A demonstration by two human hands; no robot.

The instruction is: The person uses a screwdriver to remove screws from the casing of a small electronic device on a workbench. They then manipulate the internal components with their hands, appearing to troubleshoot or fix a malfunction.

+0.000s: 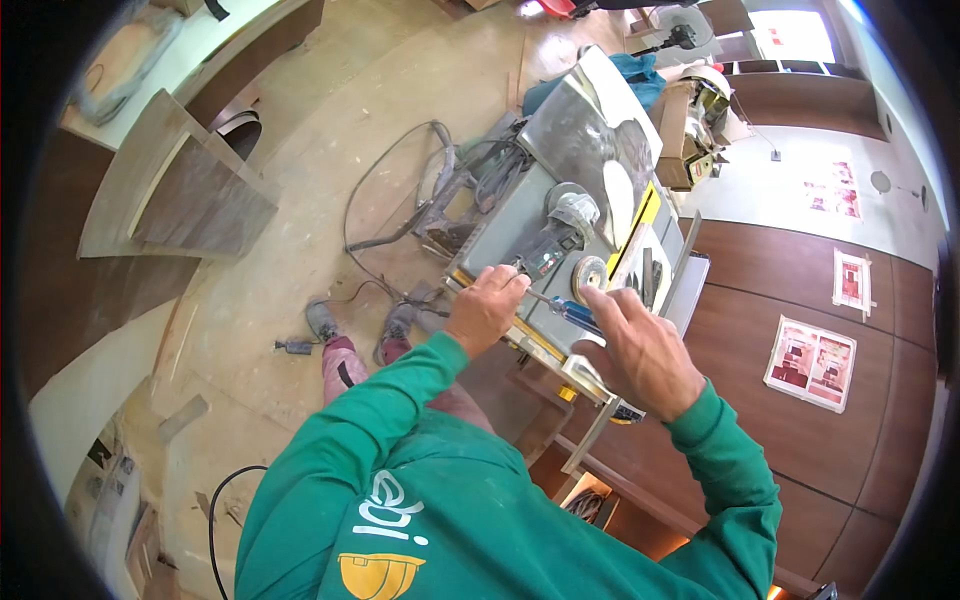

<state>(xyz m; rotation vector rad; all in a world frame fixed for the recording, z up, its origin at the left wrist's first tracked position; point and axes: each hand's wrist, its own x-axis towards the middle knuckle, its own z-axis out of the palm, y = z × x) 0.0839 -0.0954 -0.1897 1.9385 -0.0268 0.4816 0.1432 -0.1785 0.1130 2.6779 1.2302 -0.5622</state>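
My left hand [489, 305] is closed at the front edge of the grey bench top [565, 336], its fingertips at the shaft of a screwdriver beside an angle grinder [545, 255]; exactly what it grips is hidden. My right hand [640, 355] has its fingers curled at the blue screwdriver handle [572, 312], the shaft pointing left toward my left hand. The grinder lies on the bench with a round disc at its head. A second round disc [587, 275] lies right of it, near a yellow strip [633, 232] along the bench.
A metal sheet [560, 135] covers the bench's far end, with a cardboard box [678, 140] beyond. Hoses and cables [430, 210] trail over the dusty floor [340, 120] around my feet. A curved wooden piece [200, 200] stands left. A brown panelled wall [750, 290] bears taped papers on the right.
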